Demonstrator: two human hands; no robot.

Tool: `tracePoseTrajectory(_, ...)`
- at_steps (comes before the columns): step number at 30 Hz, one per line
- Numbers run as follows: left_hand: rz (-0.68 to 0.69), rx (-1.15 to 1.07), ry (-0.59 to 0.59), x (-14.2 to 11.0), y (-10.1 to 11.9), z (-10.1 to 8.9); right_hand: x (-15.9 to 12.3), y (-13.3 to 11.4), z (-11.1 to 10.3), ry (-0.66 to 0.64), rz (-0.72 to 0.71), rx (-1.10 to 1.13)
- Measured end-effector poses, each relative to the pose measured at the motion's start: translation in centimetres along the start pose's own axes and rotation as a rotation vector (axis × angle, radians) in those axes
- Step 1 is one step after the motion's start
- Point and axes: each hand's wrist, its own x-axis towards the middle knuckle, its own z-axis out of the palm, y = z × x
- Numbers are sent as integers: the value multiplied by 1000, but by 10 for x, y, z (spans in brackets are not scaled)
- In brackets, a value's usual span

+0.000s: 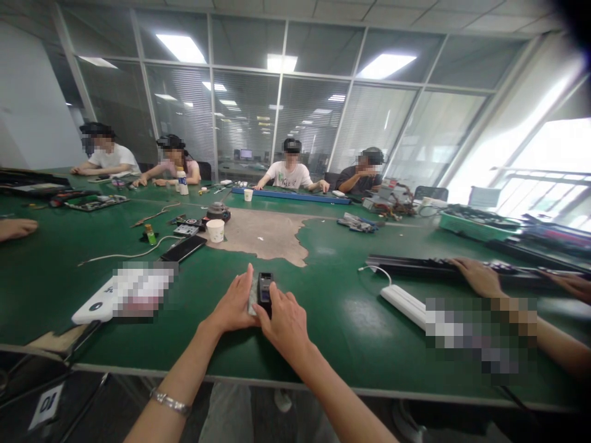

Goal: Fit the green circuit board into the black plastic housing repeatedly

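Note:
Just in front of me over the green table, my two hands are close together around a small black device point(265, 289). Its top end has a lighter, window-like recess; its exact kind is hard to make out. Along its left side is a pale grey, flat piece point(252, 296). My left hand point(234, 303) is closed against that grey piece, fingers fairly straight. My right hand point(287, 317) grips the black device from the right, thumb low and index finger along its side. Part of both things is hidden by my fingers.
A white power strip point(406, 307) lies at right, beside another person's hand point(478, 277) on a long black bar point(415, 266). At left are a black phone-like slab point(183, 248), a paper cup point(215, 231) and a white device point(95, 301). Several people sit across the table.

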Motion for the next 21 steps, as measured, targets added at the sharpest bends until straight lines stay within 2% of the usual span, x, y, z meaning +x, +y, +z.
tracePoseTrajectory(6,6,-9,47,1,5,-4,7,4,-8,-14,30,32)
tracePoseTrajectory(10,7,-23,69,3,7,-5,7,7,-2,-18,21,36)
tracePoseTrajectory(15,-26,-37,24,4,4,-1,4,5,2,33,44,29)
tracePoseTrajectory(21,-47,-32,-37,3,9,-2,11,11,-18,147,62,39)
